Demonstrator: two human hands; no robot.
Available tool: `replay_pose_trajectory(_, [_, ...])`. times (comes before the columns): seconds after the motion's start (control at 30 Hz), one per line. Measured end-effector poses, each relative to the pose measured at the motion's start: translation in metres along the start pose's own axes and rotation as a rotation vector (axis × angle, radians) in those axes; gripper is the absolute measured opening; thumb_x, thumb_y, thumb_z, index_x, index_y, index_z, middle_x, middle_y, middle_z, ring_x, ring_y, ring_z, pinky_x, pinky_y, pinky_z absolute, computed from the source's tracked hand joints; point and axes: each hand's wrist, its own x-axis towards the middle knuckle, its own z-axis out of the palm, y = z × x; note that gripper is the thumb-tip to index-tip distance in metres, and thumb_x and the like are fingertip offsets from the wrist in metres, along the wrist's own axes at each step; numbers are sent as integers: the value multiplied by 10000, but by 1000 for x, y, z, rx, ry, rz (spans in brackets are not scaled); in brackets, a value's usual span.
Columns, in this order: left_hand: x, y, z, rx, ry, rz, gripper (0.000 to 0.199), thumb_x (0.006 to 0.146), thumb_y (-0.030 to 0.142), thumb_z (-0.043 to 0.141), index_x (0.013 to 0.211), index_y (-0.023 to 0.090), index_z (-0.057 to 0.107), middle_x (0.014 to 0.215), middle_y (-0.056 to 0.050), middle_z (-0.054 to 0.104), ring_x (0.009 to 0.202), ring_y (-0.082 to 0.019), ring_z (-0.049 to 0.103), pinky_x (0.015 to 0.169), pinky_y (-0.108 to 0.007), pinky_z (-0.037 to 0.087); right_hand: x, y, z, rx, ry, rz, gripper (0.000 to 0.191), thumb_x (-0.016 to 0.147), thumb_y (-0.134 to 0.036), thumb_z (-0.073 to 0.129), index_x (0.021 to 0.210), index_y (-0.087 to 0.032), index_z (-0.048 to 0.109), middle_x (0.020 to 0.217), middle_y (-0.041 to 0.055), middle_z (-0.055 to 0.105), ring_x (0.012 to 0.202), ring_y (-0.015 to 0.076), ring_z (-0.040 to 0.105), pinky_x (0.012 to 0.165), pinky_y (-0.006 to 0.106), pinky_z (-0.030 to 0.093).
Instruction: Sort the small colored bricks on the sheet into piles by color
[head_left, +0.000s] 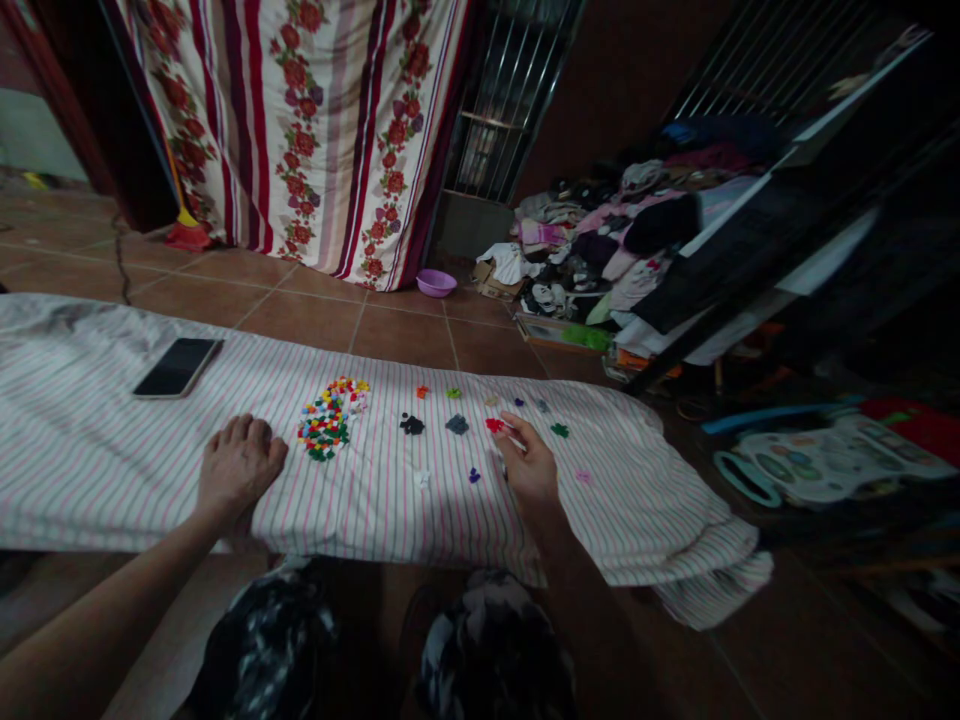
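Observation:
A mixed heap of tiny coloured pieces point(324, 425) lies on the striped cloth. My left hand point(244, 455) rests palm down to its left, fingers curled under, with nothing visible in them. My right hand point(529, 460) reaches in from the right, thumb and forefinger drawn together at a small red pile point(494, 425). Whatever is between those fingertips is too small to make out. Around it are single-colour piles: black pieces point(412, 425), grey pieces point(457, 425), white pieces point(422, 480), orange pieces point(422, 392), lime pieces point(454, 393), dark green pieces point(559, 430) and pink pieces point(583, 477).
A phone point(178, 367) lies on the striped cloth point(360, 520) at the left. Beyond, on the tiled floor, stand a purple basin point(436, 283) and a broom point(187, 233) by a flowered curtain point(300, 130). Heaped clothes point(600, 240) fill the back right.

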Motion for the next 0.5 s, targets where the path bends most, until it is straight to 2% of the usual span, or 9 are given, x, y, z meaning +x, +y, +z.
replay_pose_trajectory(0.13, [1, -4, 6, 41, 31, -5, 293, 895, 290, 353, 1012, 133, 570, 1168, -187, 608, 1117, -286, 534, 950, -428, 400, -33, -22, 46, 180, -218, 98, 421, 720, -451, 705, 1056, -196, 710, 993, 79, 698, 916, 202, 644, 809, 341, 521])
replay_pose_trajectory(0.23, [1, -5, 9, 24, 58, -33, 309, 887, 277, 352, 1018, 127, 589, 1166, -174, 617, 1114, -272, 547, 963, -417, 397, -62, -38, 66, 247, -311, 165, 396, 715, -425, 722, 1043, -202, 714, 943, 65, 713, 854, 186, 649, 771, 318, 521])
replay_pose_trajectory(0.37, [0, -7, 11, 1, 79, -54, 330, 894, 261, 324, 1008, 113, 596, 1144, -173, 618, 1102, -276, 563, 956, -408, 412, -96, -49, 76, 263, -373, 236, 369, 666, -391, 748, 978, -196, 719, 853, 54, 721, 713, 166, 631, 650, 291, 513])
replay_pose_trajectory(0.5, [1, -12, 11, -53, 75, -39, 310, 874, 227, 350, 994, 110, 612, 1123, -172, 627, 1078, -257, 579, 972, -388, 423, -110, -44, 72, 259, -440, 309, 353, 620, -368, 750, 923, -190, 716, 938, 87, 734, 732, 196, 663, 589, 292, 513])
